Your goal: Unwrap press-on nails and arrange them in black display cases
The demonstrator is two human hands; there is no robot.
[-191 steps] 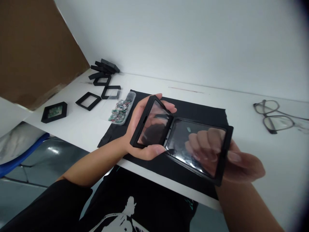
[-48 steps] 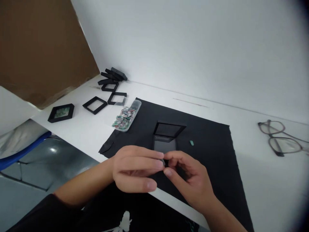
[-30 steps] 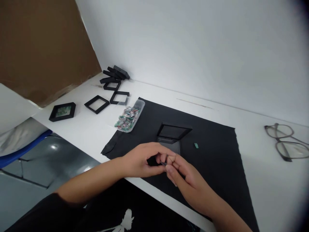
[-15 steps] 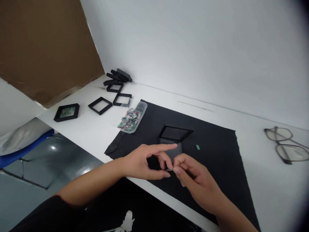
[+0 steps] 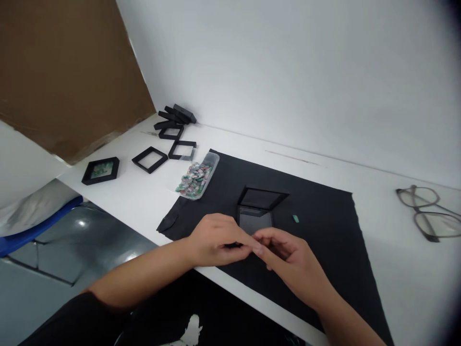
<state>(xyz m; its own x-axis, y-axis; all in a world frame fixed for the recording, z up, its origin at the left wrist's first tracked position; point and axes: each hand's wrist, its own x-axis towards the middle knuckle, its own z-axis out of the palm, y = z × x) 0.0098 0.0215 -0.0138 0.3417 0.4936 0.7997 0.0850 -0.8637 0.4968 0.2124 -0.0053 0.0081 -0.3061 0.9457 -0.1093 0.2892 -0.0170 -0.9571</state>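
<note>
My left hand (image 5: 216,239) and my right hand (image 5: 288,259) meet fingertip to fingertip over the near part of the black cloth (image 5: 324,230). Both have curled, pinched fingers around something small that I cannot make out. Just beyond them an opened black display frame (image 5: 258,207) lies on the cloth, its far half propped up. A small green piece (image 5: 296,218) lies to the frame's right.
A clear tray of green and red pieces (image 5: 196,174) sits at the cloth's left corner. Several black frames (image 5: 149,158) lie at the far left, one holding green pieces (image 5: 101,170). Glasses (image 5: 425,214) rest at the right. The table edge (image 5: 230,283) runs under my wrists.
The opened frame I held in both hands now lies on the cloth. Within the last half second my left forefinger curled down and both hands closed together over the small thing.
</note>
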